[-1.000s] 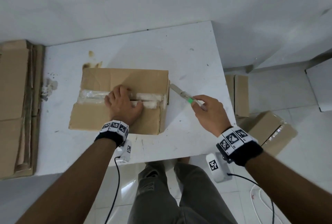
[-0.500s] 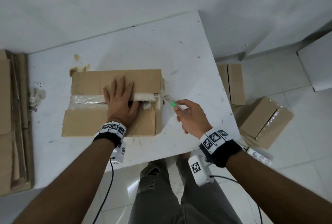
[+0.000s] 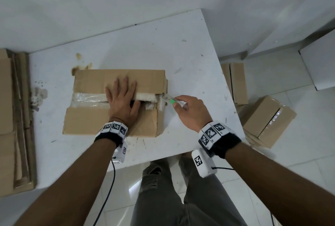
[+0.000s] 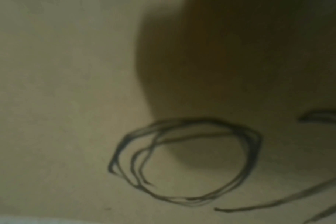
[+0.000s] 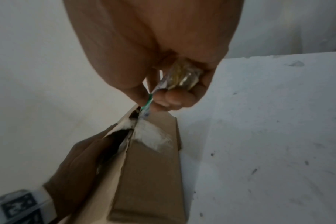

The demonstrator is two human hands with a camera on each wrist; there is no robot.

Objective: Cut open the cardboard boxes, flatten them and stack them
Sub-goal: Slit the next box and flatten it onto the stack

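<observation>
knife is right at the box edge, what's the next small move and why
Probably draw the clear-handled utility knife leftward along the taped seam of the brown cardboard box. Its tip sits at the seam's right end, tape there already torn, and the left hand lies flat across the seam, so it should shift off first.

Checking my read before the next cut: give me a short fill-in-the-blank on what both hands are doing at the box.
1. The left hand lies flat on top of the ____ box.
2. The right hand holds a cutter with a ____ slider.
3. The cutter's tip meets the taped seam at the box's ____ end.

Missing words: cardboard; green; right
</observation>
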